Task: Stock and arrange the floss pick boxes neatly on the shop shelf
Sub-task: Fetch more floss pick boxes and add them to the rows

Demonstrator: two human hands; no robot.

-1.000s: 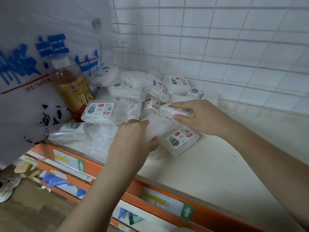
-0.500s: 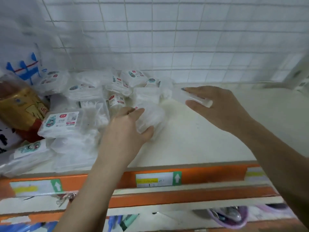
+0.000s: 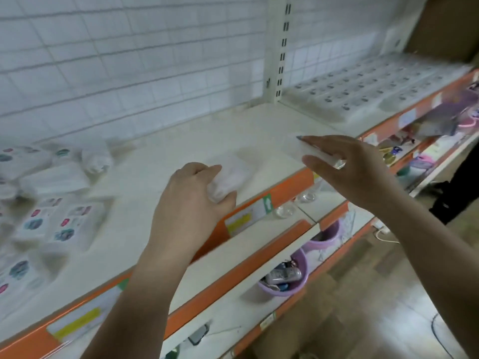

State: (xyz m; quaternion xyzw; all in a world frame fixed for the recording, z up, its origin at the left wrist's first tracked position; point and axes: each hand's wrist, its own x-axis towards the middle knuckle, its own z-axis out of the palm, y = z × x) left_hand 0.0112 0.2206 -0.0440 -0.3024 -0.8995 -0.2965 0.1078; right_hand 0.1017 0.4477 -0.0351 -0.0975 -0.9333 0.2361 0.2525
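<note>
Carrying stock along the shelf (image 3: 181, 141), the person is mid-transfer, right of the loose pile of floss pick boxes (image 3: 51, 224). The left hand (image 3: 191, 200) grips one box (image 3: 228, 180) above the front edge; the right hand (image 3: 347, 167) pinches another box (image 3: 311, 151) farther right. Next, probably, setting both down squarely side by side.

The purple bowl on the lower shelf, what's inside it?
The purple bowl holds several small metallic and dark items, too blurred to identify. The shelf edge above covers its left part.
</note>
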